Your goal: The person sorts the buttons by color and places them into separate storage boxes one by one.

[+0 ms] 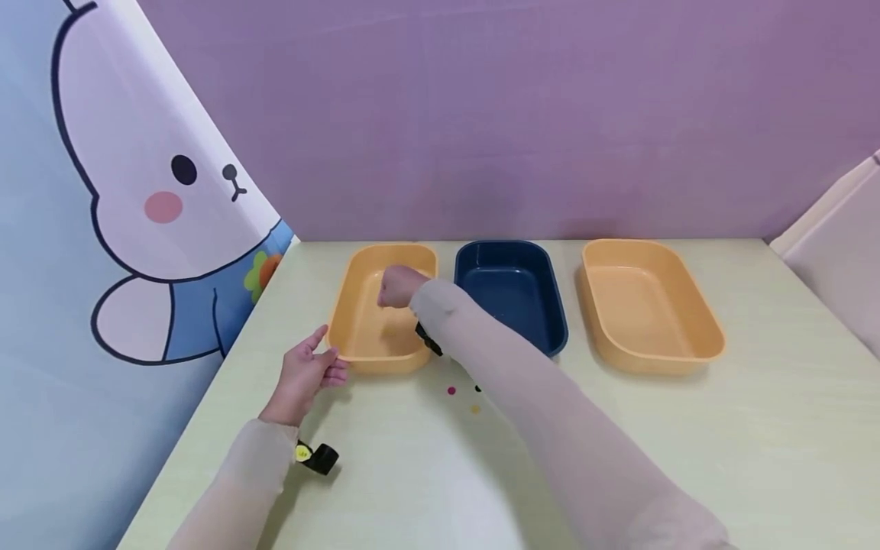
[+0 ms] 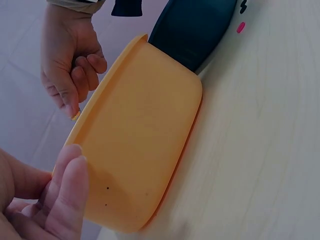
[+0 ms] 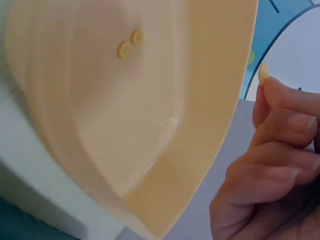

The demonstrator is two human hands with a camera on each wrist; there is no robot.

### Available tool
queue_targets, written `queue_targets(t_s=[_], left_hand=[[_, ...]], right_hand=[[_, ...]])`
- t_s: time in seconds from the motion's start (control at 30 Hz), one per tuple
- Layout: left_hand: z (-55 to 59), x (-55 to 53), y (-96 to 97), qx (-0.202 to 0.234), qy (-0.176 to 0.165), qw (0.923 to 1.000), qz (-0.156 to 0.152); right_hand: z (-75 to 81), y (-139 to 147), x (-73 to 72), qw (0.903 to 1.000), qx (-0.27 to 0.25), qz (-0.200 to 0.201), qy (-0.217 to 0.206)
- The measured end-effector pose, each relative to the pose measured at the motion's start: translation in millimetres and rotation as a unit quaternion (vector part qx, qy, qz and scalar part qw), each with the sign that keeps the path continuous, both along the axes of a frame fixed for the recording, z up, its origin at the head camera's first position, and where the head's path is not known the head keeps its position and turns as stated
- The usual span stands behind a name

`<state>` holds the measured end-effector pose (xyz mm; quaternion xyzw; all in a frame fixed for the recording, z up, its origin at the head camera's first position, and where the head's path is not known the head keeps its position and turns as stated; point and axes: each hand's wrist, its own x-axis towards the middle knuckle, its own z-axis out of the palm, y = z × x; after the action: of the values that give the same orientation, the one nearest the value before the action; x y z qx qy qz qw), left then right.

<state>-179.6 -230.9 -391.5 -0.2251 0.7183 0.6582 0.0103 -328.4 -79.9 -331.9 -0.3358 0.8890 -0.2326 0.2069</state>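
My right hand is over the left yellow tray, pinching a small yellow button between thumb and forefinger. The button also peeks out below the fingertips in the left wrist view. Two yellow four-hole buttons lie on the tray's floor in the right wrist view. At the tray's near left corner, my left hand holds the rim, fingers against the outer wall and thumb at the edge. In front of the trays, small red, black and yellow pieces lie on the table.
A dark blue tray stands just right of the left tray, partly behind my right sleeve. Another yellow tray is farther right. A purple backdrop rises behind the table, and a cartoon-printed cloth hangs at the left.
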Motion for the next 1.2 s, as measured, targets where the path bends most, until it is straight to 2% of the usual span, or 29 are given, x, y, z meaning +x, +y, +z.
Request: queue_targets(t_s=[0.27, 0.47, 0.6, 0.77, 1.03, 1.2], left_hand=[[-0.6, 5.0, -4.5, 0.003, 0.008, 1.0, -0.005], [1.0, 10.1, -9.3, 0.007, 0.01, 0.9998, -0.014], [1.2, 12.4, -13.3, 0.01, 0.015, 0.9996, -0.022], [-0.1, 11.7, -13.8, 0.008, 0.015, 0.9993, -0.032], [-0.1, 12.0, -14.8, 0.005, 0.013, 0.9992, -0.038], [0.1, 12.9, -17.7, 0.002, 0.007, 0.9995, -0.029]], right_hand=[[-4.7, -0.6, 4.4, 0.9979, -0.003, -0.061, 0.022], [-11.4, -9.2, 6.1, 0.9946, -0.003, -0.104, -0.009], [-8.8, -14.8, 8.5, 0.9924, 0.005, -0.121, -0.023], [-5.4, -14.4, 9.4, 0.9925, 0.011, -0.121, -0.008], [-3.0, 0.7, 16.3, 0.9959, 0.035, -0.083, 0.004], [-4.0, 13.4, 23.1, 0.997, 0.038, -0.066, 0.015]])
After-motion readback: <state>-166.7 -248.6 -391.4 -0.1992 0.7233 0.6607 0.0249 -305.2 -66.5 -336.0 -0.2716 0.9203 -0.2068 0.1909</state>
